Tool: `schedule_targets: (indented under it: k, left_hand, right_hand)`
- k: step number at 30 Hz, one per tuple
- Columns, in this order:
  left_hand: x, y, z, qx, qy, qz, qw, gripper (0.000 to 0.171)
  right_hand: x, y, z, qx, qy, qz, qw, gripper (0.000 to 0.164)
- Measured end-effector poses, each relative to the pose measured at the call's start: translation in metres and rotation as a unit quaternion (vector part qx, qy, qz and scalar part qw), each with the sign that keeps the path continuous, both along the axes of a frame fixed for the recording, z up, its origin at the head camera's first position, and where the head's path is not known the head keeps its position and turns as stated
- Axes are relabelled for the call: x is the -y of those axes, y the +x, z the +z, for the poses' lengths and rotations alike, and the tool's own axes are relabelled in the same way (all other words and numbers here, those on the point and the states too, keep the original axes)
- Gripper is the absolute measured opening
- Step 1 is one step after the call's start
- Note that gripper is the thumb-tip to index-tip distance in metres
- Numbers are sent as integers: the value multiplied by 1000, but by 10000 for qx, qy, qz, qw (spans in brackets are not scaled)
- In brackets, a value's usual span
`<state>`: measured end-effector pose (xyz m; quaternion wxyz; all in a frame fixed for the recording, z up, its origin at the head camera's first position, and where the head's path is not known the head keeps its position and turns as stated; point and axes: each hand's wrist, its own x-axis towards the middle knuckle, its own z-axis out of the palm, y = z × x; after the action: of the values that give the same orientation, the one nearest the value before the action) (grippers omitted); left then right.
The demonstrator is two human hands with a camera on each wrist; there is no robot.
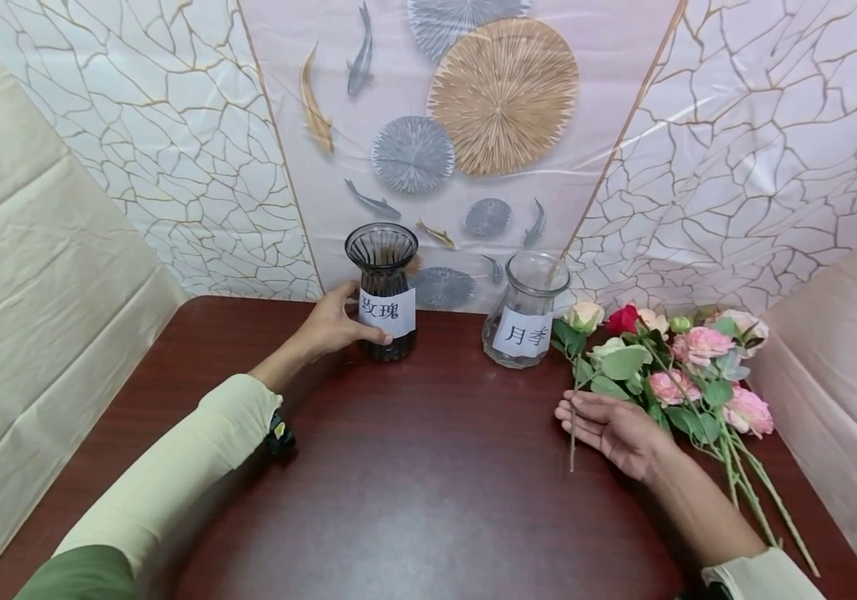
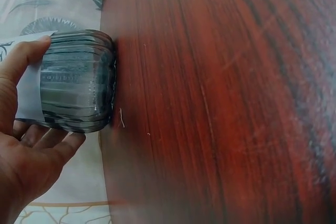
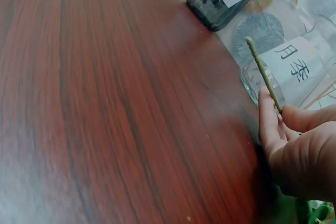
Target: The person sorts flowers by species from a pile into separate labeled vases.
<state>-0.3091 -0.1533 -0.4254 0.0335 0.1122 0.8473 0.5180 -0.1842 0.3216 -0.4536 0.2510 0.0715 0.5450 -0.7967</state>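
A dark wooden counter runs up to a wall sheet printed with fish and lily pads. My left hand is wrapped around the dark vase, standing upright near the wall, while to its right, past the clear vase, my right hand pinches a flower stem beside the pile of flowers. I judge the long stem could catch the clear vase and tip it.
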Motion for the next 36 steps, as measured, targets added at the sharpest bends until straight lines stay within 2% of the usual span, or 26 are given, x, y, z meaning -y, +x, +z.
schedule_targets:
  k: [4,11,18,24,29,36]
  left_hand:
    - [0,0,1,4,-36,-33,10000,94]
    - [0,1,3,-65,-99,-67,9999,96]
    - [2,1,1,-192,-233,-28,9995,94]
    - [2,0,0,-199,-224,-33,9995,90]
    - [2,0,-2,-172,-159,-41,9997,88]
    - [3,-2,-3,-204,-144,-93,9996,88]
  right_hand:
    - [4,-1,-1,84,-485,-60,9988,34]
    - [15,-1,3,-121,-789,-472,9957,35]
    - [33,3,8,-106,-1324,-1012,9860,39]
    - [53,8,15,-176,-1511,-1370,9788,32]
    - [67,6,24,-347,-1952,-1835,9628,21]
    - [78,-5,33,-505,-2851,-2531,9231,12]
